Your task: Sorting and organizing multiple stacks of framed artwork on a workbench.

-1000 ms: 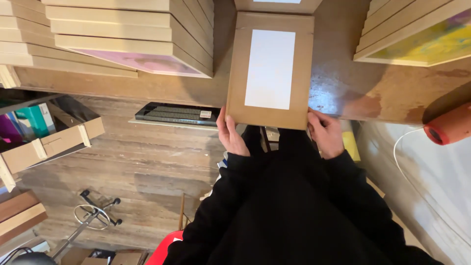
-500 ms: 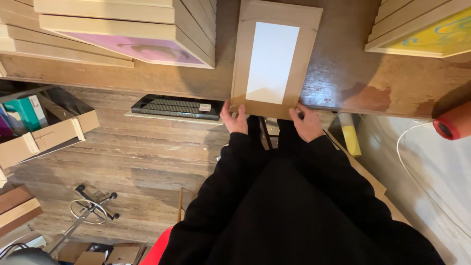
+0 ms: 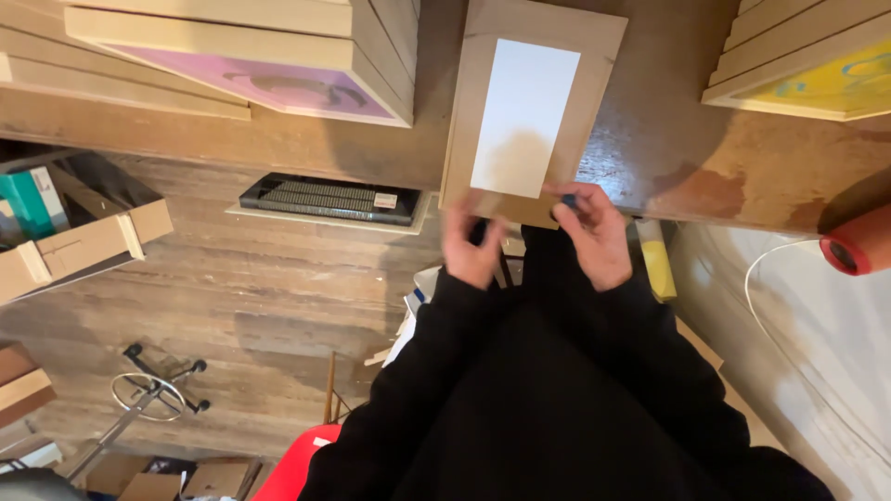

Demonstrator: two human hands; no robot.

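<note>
A flat brown cardboard package (image 3: 483, 111) with a white label (image 3: 524, 116) lies on the worn wooden table (image 3: 668, 158) straight ahead. My left hand (image 3: 471, 249) is blurred, just below the package's near edge, fingers loosely apart and holding nothing I can see. My right hand (image 3: 599, 234) is at the package's near right corner. Its fingertips pinch a small dark-blue object (image 3: 567, 199) against the cardboard; what the object is I cannot tell. Both arms are in black sleeves.
Stacked flat boxes stand on the table at left, the top one with a pink print (image 3: 278, 83), and at right with a yellow print (image 3: 817, 83). A red-ended roll (image 3: 858, 243) lies at right. On the floor: a black tray (image 3: 325, 199), an open carton (image 3: 79, 243).
Both hands have let go of the package's near edge after sliding it farther onto the table. The left hand has drawn back; the right now pinches a small dark object.
</note>
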